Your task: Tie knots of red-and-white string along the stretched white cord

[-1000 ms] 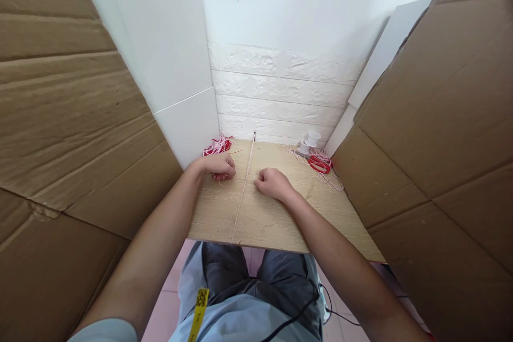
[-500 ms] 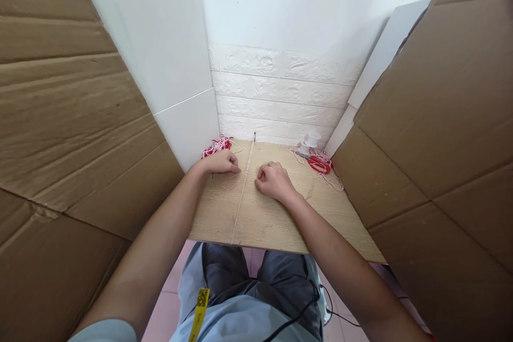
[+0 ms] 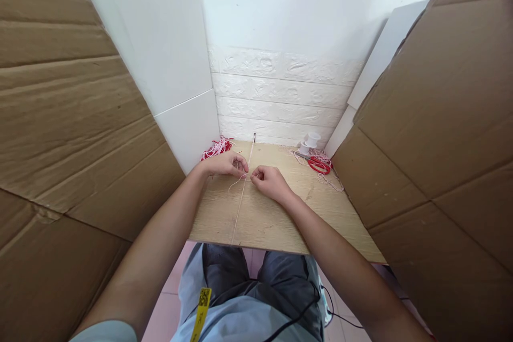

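A thin pale cord (image 3: 239, 207) runs taut over the wooden board (image 3: 272, 224), from a small dark hook (image 3: 255, 134) at the back down to the front edge. Just left of the cord, my left hand (image 3: 230, 163) pinches a fine white thread (image 3: 231, 187), whose loose end curls below the fingers. My right hand (image 3: 272, 181) is close on the other side, thumb and forefinger pressed together at the cord. What its fingertips grip is too small to make out.
Tangled red and white yarn (image 3: 218, 147) lies at the back left. Red-handled scissors (image 3: 319, 164), white spools (image 3: 310, 141) and pink-white cord (image 3: 331, 184) sit at the back right. Cardboard walls (image 3: 80, 117) flank the board on both sides.
Both hands have come closer together at the cord, the left moving right and the right slightly left. The loose thread has shifted with my left fingers and now curls below them.
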`<state>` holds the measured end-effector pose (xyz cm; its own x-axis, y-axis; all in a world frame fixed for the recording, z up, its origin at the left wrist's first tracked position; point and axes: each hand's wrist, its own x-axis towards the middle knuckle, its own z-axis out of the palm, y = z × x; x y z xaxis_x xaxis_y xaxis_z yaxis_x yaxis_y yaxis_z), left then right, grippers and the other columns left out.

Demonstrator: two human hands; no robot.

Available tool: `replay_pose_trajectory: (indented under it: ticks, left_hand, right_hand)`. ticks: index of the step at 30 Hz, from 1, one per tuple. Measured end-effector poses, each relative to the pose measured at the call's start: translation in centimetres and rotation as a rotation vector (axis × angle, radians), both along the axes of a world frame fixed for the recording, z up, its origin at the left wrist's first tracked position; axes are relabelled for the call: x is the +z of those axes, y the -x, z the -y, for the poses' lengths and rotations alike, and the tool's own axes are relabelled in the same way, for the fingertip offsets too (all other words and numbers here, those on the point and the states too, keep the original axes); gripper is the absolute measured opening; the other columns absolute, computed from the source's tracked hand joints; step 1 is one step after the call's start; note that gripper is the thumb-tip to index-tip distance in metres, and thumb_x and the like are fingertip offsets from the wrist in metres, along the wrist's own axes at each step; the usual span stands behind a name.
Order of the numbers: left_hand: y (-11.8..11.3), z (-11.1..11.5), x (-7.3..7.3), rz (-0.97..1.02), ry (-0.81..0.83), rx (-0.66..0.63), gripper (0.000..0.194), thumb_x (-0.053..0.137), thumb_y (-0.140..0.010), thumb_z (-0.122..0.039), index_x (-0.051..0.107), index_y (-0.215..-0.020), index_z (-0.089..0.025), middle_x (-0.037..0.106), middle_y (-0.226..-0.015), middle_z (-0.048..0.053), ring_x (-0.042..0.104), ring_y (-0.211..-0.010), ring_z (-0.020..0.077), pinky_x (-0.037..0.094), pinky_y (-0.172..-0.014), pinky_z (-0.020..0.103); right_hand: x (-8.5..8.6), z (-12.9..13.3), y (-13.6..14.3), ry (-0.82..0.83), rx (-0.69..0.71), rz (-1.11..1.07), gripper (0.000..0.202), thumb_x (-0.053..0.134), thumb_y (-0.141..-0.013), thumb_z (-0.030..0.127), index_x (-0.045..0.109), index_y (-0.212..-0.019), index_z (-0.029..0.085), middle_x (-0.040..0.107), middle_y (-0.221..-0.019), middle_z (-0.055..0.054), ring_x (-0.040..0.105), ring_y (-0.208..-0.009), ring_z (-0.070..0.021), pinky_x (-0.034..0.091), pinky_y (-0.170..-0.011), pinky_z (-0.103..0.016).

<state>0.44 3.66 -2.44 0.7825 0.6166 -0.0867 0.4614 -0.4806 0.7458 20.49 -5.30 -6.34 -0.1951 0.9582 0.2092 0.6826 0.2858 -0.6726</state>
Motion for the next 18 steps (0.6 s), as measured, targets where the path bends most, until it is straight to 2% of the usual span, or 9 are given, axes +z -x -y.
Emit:
replay_pose_trajectory:
  ticks: [3,6,8,10,14,18]
  left_hand:
    - [-0.29,0.26,0.16,0.038,0.036,-0.026,0.037,0.077,-0.070,-0.042,0.073,-0.094,-0.014,0.063,-0.069,-0.001,0.049,-0.060,0.0095,0.035,-0.056,0.022]
    - [-0.42,0.30,0.13,0.046,0.062,-0.061,0.034,0.075,-0.073,-0.041,0.074,-0.094,-0.014,0.069,-0.077,0.002,0.055,-0.066,0.0109,0.039,-0.061,0.022]
    - [-0.44,0.19,0.01,0.028,0.064,-0.074,0.032,0.074,-0.075,-0.040,0.075,-0.092,-0.014,0.072,-0.082,0.004,0.059,-0.071,0.0127,0.041,-0.065,0.023]
    - [-0.46,0.08,-0.13,0.008,0.060,-0.071,0.030,0.073,-0.075,-0.039,0.076,-0.092,-0.014,0.074,-0.086,0.005,0.061,-0.077,0.0146,0.043,-0.069,0.024]
    - [-0.62,0.27,-0.13,0.003,0.065,-0.062,0.028,0.070,-0.077,-0.038,0.077,-0.091,-0.015,0.074,-0.088,0.005,0.061,-0.078,0.0147,0.043,-0.070,0.024]
    - [-0.66,0.85,0.46,0.038,0.128,-0.029,0.027,0.071,-0.076,-0.040,0.074,-0.084,-0.014,0.065,-0.070,0.001,0.050,-0.059,0.0095,0.034,-0.055,0.022]
  right_hand:
    - [-0.19,-0.06,0.20,0.046,0.012,-0.084,0.028,0.054,-0.089,0.037,0.069,-0.078,0.016,0.062,-0.065,0.001,0.053,-0.060,-0.0116,0.033,-0.056,-0.023]
    - [-0.21,-0.08,0.35,0.182,0.053,-0.204,0.047,0.044,-0.094,0.052,0.069,-0.081,0.015,0.057,-0.056,0.002,0.050,-0.049,-0.0110,0.033,-0.050,-0.023]
    - [-0.20,-0.01,0.44,0.264,0.078,-0.273,0.054,0.042,-0.092,0.061,0.068,-0.081,0.015,0.055,-0.053,0.002,0.047,-0.043,-0.0106,0.033,-0.046,-0.023]
    - [-0.30,0.10,0.53,0.296,0.093,-0.317,0.055,0.050,-0.087,0.067,0.065,-0.076,0.015,0.053,-0.051,0.002,0.045,-0.040,-0.0099,0.031,-0.042,-0.023]
    - [-0.73,0.11,0.65,0.341,0.144,-0.392,0.041,0.065,-0.080,0.056,0.060,-0.071,0.017,0.052,-0.051,0.004,0.042,-0.040,-0.0085,0.028,-0.039,-0.022]
    - [-0.32,-0.02,0.33,0.369,0.141,-0.461,0.031,0.068,-0.078,0.046,0.060,-0.070,0.016,0.048,-0.049,0.005,0.037,-0.040,-0.0070,0.025,-0.040,-0.022]
